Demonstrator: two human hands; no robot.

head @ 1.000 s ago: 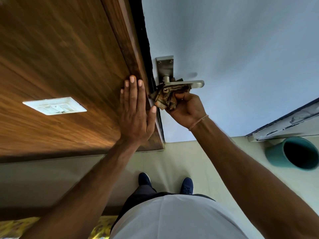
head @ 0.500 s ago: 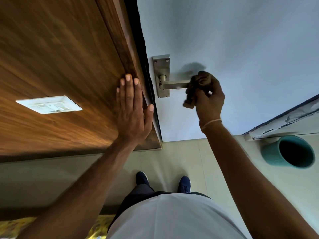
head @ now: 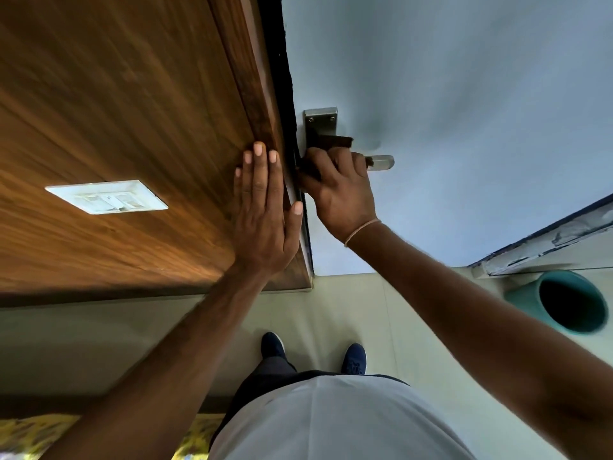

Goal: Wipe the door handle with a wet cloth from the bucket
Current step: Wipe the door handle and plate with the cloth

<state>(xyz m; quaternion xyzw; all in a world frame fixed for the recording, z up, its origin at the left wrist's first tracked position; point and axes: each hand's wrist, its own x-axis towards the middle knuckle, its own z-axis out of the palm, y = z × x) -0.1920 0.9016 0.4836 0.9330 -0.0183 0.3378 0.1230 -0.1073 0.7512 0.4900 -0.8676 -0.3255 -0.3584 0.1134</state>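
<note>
A metal lever door handle with a rectangular backplate is fixed on a pale blue-grey door. My right hand grips a dark brown cloth and presses it over the inner part of the lever near the backplate; only the lever's tip shows. Most of the cloth is hidden under my fingers. My left hand lies flat, fingers together, on the wooden panel beside the door's edge. A teal bucket stands on the floor at the right, its inside dark.
A white switch plate sits on the brown wood panel at left. Pale floor tiles lie below, with my two dark blue shoes. A pale frame edge runs above the bucket. Yellow patterned fabric shows at bottom left.
My right hand with the cloth slid from the lever's outer end back toward the backplate, uncovering the tip. My left hand stayed flat on the wood.
</note>
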